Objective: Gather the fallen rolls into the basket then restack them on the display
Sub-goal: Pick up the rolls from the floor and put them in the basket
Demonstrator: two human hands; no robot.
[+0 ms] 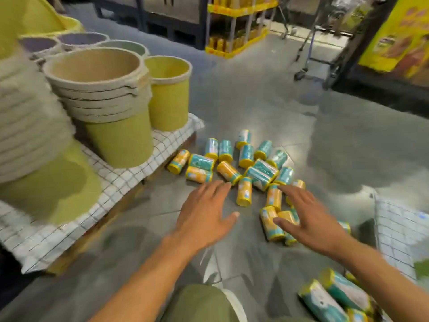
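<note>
Underfoot, a grey, glossy tiled floor (255,108) runs across a shop aisle, with a yellow metal shelving rack (239,10) of yellow packs at the far end and a wheeled metal trolley frame (300,74) to its right. At my left stands a low display platform draped in white cloth with a thin dark check (130,180). On it sit round woven baskets with pale rope rims and yellow-green sides (99,73), some nested several deep.

The small cylindrical rolls in shiny teal and yellow wrappers (262,174) lie scattered on the floor just beside the platform's corner. Most are on their sides, a few on end, some touching each other.

My left hand (206,212) hovers flat at the near edge of the pile, fingers straight and spread, holding nothing. My right hand (308,217) is likewise spread wide, palm down, over the nearest rolls. Its thumb may be brushing one, though motion blur keeps me from telling, and it hides a few rolls beneath it.

More teal-wrapped rolls (336,296) sit at the lower right, cut off by the frame edge, and what holds them is out of sight. A white gridded surface (399,231) at the right is too smeared to name
</note>
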